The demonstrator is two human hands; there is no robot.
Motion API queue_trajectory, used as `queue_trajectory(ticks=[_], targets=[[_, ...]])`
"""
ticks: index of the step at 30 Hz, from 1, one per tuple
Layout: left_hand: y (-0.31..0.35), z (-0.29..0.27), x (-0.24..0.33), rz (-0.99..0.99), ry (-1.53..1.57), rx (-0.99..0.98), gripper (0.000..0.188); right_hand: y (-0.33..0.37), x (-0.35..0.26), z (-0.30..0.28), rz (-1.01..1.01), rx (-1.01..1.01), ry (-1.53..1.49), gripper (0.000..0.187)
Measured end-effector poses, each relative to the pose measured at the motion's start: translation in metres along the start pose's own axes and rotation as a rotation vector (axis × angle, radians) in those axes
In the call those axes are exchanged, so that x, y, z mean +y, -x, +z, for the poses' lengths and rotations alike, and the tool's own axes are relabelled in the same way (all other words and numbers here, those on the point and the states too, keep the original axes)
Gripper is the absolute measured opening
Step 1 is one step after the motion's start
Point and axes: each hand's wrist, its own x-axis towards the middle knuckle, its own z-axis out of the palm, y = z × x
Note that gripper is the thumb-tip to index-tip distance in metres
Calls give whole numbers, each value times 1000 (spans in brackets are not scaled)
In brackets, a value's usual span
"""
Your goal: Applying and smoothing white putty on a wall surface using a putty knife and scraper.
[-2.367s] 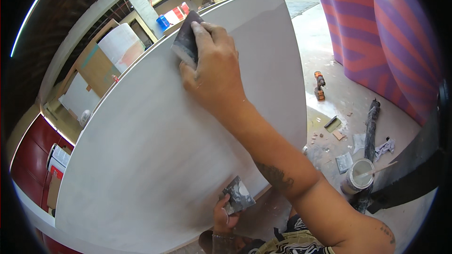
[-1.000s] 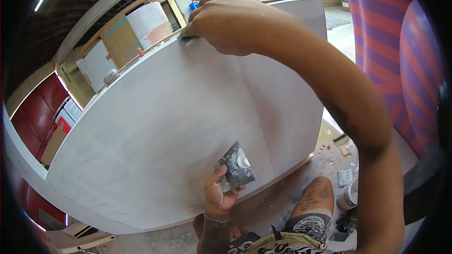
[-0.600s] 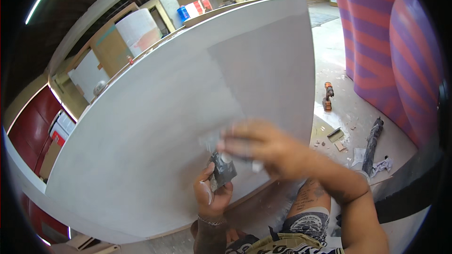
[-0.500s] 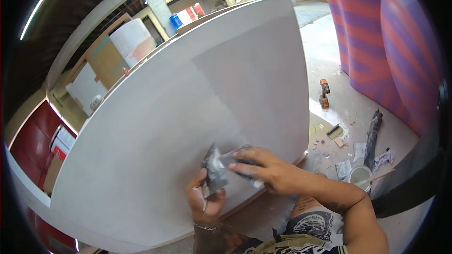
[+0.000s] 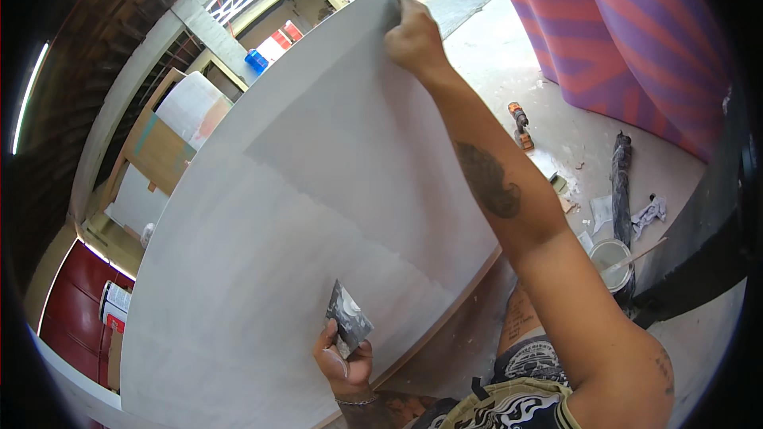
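A large pale grey-white panel (image 5: 238, 270) fills the middle, with a darker grey patch toward its upper right. My left hand (image 5: 346, 361) is low in front of it, closed round a dark putty knife (image 5: 350, 322) that carries a dab of white filler. Stretched far out, my right hand (image 5: 415, 36) is at the panel's far upper corner. Its fingers are closed on a dark scraper (image 5: 396, 0), which shows only as a small strip against the panel; the rest is hidden by the hand.
Right of the panel, an orange-black cordless drill (image 5: 520, 125) stands on the floor. Nearer are a pail (image 5: 610, 260) with a stick across it, a long black-wrapped roll (image 5: 621, 183) and a crumpled rag (image 5: 650, 213). A purple-and-red striped form (image 5: 604, 40) rises at the right.
My right hand has left the putty knife in my left hand and reached up and away with the scraper to the panel's far corner. The left hand stays low; the view has shifted.
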Motion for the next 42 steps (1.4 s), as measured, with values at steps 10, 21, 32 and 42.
queue_trajectory(ticks=[10, 21, 32, 42], targets=[[0, -1, -5, 14, -65, 69, 17, 20, -31, -17, -1, -92, -131, 57], [-1, -18, -1, 68, 36, 73, 19, 86, -110, 30, -129, -64, -159, 53], [-4, -10, -3, 78, -4, 42, 19, 179, -216, 43, -317, -231, -266, 48], [-5, 1, 22, -23, 91, -104, 21, 244, -129, -85, -344, -1116, -784, 73]])
